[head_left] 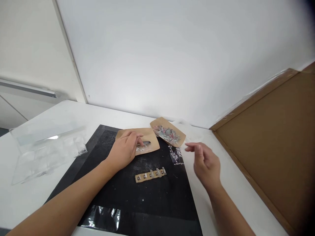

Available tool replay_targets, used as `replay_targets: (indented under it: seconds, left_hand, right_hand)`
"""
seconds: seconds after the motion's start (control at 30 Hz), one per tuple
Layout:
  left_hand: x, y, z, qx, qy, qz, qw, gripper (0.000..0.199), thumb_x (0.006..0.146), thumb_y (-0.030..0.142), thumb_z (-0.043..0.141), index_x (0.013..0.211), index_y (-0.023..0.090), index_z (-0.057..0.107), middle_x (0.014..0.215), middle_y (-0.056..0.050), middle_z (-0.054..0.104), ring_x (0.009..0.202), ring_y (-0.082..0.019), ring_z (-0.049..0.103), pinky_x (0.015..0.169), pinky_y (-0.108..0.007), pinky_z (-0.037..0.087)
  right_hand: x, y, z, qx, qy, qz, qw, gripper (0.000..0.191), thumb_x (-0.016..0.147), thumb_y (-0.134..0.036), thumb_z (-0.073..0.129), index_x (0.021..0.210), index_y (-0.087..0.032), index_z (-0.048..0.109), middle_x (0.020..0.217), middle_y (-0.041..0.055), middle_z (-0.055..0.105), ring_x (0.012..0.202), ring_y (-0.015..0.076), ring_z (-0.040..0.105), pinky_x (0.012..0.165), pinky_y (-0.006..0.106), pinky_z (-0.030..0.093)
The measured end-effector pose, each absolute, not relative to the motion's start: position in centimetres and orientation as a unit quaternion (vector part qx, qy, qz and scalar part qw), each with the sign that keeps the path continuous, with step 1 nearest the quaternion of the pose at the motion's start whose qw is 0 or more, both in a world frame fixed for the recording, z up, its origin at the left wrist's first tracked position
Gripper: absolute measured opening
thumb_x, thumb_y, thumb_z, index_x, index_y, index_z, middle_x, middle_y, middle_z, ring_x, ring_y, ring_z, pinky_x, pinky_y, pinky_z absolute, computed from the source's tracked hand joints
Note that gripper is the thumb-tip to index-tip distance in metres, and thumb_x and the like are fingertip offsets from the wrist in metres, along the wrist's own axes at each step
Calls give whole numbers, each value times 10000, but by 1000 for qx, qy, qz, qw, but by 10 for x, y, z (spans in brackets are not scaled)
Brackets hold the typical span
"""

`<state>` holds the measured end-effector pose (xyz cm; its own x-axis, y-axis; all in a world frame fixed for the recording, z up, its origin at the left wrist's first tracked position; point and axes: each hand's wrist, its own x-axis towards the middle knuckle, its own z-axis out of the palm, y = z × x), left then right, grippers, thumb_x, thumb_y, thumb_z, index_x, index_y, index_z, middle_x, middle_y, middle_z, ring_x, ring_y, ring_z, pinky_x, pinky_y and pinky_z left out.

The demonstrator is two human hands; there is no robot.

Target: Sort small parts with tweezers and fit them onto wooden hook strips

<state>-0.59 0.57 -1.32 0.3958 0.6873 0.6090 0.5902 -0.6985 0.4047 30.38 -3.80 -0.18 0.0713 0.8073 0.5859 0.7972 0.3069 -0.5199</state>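
Observation:
My left hand (125, 147) rests over a brown paper tray (154, 136), fingers bent down around a slim shiny metal tool (147, 143) whose end pokes out past them. Small white bits (140, 149) lie in that tray. My right hand (206, 165) hovers at the black mat's right edge, finger and thumb closed together; anything between them is too small to make out. Beside it lies a dark sheet with rows of white marks (176, 155). A short tan strip (147, 176) with metal studs and several translucent nail-shaped tips (158, 172) sits on the mat in front.
A second brown tray (180, 139) holds a pile of clear and pink pieces. An open clear compartment box (49, 157) is on the white table at left. Clear film (100, 218) lies on the black mat (147, 203). A cardboard panel (265, 141) stands at right.

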Motion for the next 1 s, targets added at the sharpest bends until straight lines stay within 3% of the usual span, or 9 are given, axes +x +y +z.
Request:
replay_targets:
  seconds: [0.07,0.27,0.43,0.83,0.93,1.0]
  left_hand:
    - [-6,6,-14,828,391,399,59,420,953,26,414,1330,199,479,1006,-47,743,1110,-261,578,960,-456,523]
    - [-5,4,-12,810,416,410,58,572,931,27,418,1472,199,349,1059,-66,717,1123,-292,537,1009,-520,485]
    - [-4,2,-9,812,425,399,38,520,919,99,510,1415,198,387,1053,-77,702,1141,-311,523,952,-483,514]
    - [-4,3,-12,809,435,395,25,468,884,131,562,1326,186,419,1030,-82,682,1154,-327,531,976,-501,505]
    - [-4,3,-13,809,431,399,28,462,882,122,559,1319,181,423,1023,-80,681,1142,-321,537,982,-494,501]
    - [-5,4,-13,807,431,402,27,455,884,122,561,1314,176,425,1018,-79,681,1143,-312,534,987,-483,500]
  right_hand:
    - [325,-31,-4,-649,-637,7,417,450,1057,-506,379,991,-249,742,845,58,724,767,228,654,738,364,475]
    - [349,-17,-19,-616,-730,38,293,427,1041,-528,424,975,-270,758,937,53,728,882,228,671,764,343,490]
    - [338,-13,-27,-596,-739,31,314,349,1025,-508,492,978,-253,726,945,54,726,890,230,670,796,347,497]
    - [314,4,-24,-581,-732,16,356,408,1075,-445,364,1168,-251,711,1063,80,716,1035,245,653,921,376,494]
    - [314,23,-14,-590,-752,-9,293,402,1066,-449,394,1156,-261,738,1075,83,702,1030,238,648,879,346,488]
    - [316,37,-5,-600,-776,-19,195,354,1044,-452,456,1133,-287,756,1057,72,692,964,228,657,788,325,470]
